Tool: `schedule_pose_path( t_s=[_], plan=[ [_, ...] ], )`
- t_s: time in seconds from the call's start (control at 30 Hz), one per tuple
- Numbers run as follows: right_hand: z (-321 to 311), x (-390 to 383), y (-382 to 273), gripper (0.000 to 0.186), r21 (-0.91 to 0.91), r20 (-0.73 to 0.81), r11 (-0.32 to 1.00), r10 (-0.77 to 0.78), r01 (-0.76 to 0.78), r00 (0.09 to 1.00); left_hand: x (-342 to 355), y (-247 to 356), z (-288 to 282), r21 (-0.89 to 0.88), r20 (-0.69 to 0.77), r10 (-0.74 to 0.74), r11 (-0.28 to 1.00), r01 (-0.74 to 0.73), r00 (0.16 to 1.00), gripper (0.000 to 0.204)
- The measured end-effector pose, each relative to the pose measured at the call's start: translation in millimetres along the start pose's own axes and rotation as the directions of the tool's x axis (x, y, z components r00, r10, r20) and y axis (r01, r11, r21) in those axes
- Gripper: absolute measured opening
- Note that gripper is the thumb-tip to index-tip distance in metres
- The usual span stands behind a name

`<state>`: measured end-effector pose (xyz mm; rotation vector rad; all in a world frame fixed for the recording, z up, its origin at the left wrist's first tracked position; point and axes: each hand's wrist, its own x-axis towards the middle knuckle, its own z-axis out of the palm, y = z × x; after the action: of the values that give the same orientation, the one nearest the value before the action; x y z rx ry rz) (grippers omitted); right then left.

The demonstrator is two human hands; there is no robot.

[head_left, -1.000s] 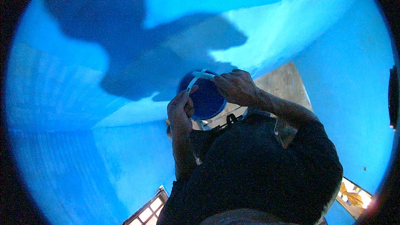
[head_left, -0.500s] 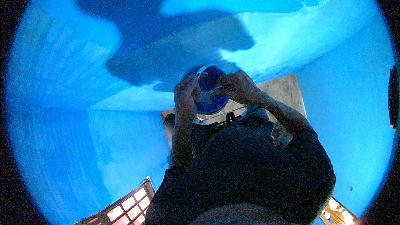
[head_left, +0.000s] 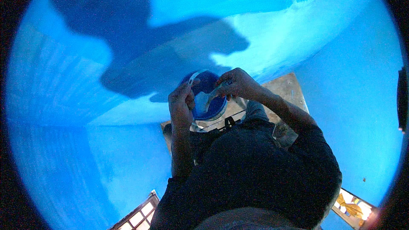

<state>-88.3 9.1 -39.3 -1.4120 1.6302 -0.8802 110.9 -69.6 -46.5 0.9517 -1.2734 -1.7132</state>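
Observation:
A round bucket of dark blue paint is held up in front of my body. My left hand grips its pale handle at the left side. Over the right half of the bucket, my right hand is closed on a paintbrush, whose pale head is down inside the bucket against the paint. Part of the brush handle is hidden by my fingers.
Blue painted walls surround me, streaked on the left, with a broad shadow across the one ahead. A grey floor shows below. A gridded window is at lower left and a lit opening at lower right.
My right hand has left the handle and now holds the brush in the bucket. Since half a second ago, the bucket and both hands have shifted slightly left in the view.

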Motion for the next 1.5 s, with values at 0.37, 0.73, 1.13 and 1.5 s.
schedule_pose_path(
  t_s=[0.37,0.73,1.13,1.5],
  plan=[
    [-18.8,11.4,15.5,0.030,-0.014,0.161,0.998,-0.052,0.055,0.986,7.0,19.9,12.2,0.176,0.052,-0.033,0.984,0.023,0.998,0.026],
    [-52.7,18.4,27.7,0.038,0.367,0.100,0.921,0.102,-0.132,0.990,16.3,28.9,21.7,0.002,0.087,-0.048,0.999,0.048,0.995,0.030],
    [-34.6,-0.3,28.7,0.034,0.207,0.056,0.975,-0.092,0.079,0.994,2.7,20.0,21.6,0.121,0.002,-0.007,0.993,0.007,1.000,0.031],
    [-46.7,7.6,43.1,0.031,0.256,0.159,0.966,-0.001,-0.040,0.987,12.7,35.9,35.9,0.093,0.002,-0.051,0.994,0.050,0.999,0.029]
  ],
)
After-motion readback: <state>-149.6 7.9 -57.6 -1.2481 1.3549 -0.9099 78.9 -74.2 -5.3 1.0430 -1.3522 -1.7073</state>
